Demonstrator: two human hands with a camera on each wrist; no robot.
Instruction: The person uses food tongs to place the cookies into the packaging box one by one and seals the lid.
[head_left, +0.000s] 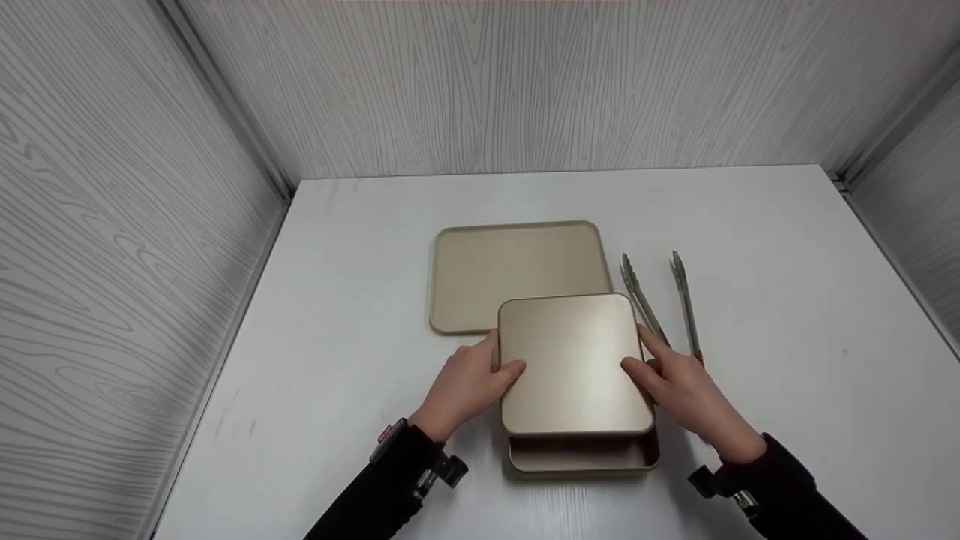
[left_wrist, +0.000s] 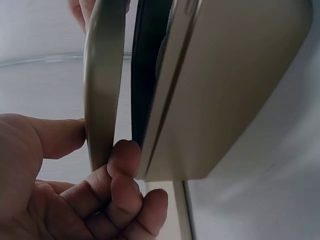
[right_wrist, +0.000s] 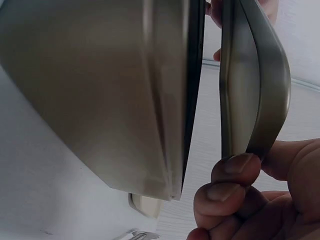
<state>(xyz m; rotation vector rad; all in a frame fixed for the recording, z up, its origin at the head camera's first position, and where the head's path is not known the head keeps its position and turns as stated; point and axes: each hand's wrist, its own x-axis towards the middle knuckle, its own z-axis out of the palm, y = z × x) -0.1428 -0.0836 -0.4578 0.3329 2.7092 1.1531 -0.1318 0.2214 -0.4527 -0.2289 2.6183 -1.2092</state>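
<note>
A square gold metal lid [head_left: 576,366] is held level by both hands, raised above a matching gold tin [head_left: 585,474] on the table. My left hand [head_left: 466,381] pinches its left edge, thumb on top and fingers beneath. On the right edge my right hand [head_left: 681,386] grips the same way. A gap shows between the lid [left_wrist: 104,80] and the tin [left_wrist: 215,90] in the left wrist view. Seen from the right wrist, the lid [right_wrist: 272,75] stands apart from the tin [right_wrist: 95,95]. Most of the tin's inside is hidden under the lid; dark material shows along its opening.
Behind the lid lies a flat gold rectangular tray [head_left: 517,262], partly covered by it in the head view. Metal tongs [head_left: 686,300] lie spread to the right, beyond the right hand. Grey wood-grain panels [head_left: 495,90] wall the white table [head_left: 360,300] at the back and sides.
</note>
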